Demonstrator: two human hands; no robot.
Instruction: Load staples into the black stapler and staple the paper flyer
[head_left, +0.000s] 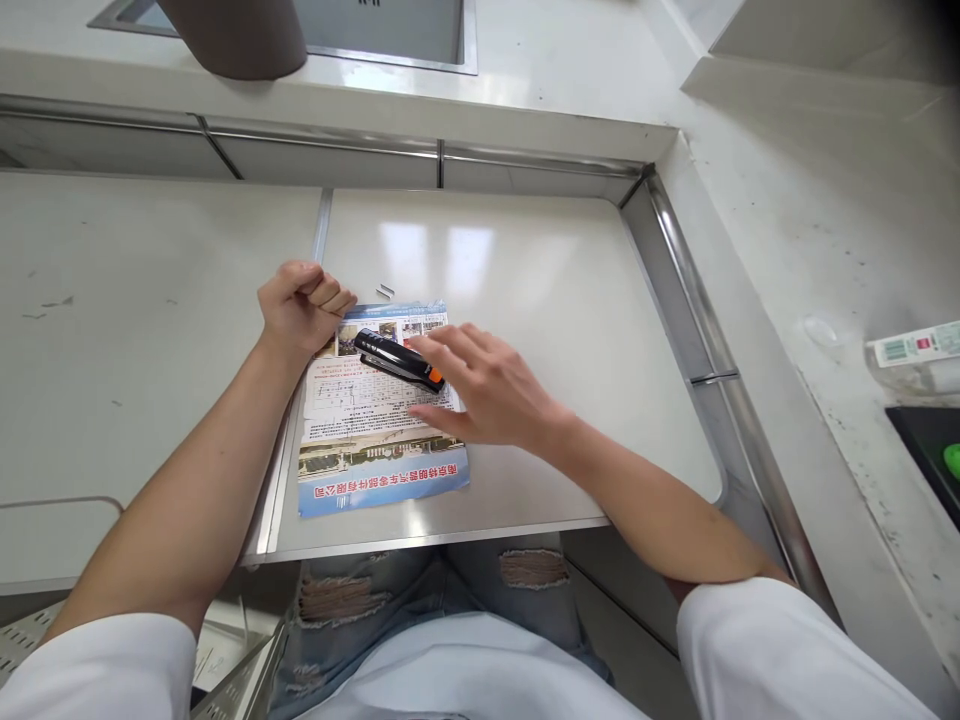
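A black stapler [394, 357] with an orange mark at one end lies on a printed leaflet [386, 500] with blue borders, photos and Chinese text. My right hand [487, 385] hovers at the stapler's orange end, fingers spread and thumb apart; whether the fingertips touch it I cannot tell. Curled into a fist, my left hand [304, 305] rests at the leaflet's upper left corner. Its palm is hidden, so anything inside does not show. Small staple strips [385, 291] lie just above the leaflet's top edge.
The white tabletop [562, 300] has a metal seam left of the leaflet. Behind it stand a raised counter [570, 80], a sink [390, 55] and a dark brown container [240, 40]. On the right ledge lies a clear labelled bottle [919, 350] near a black item [926, 440].
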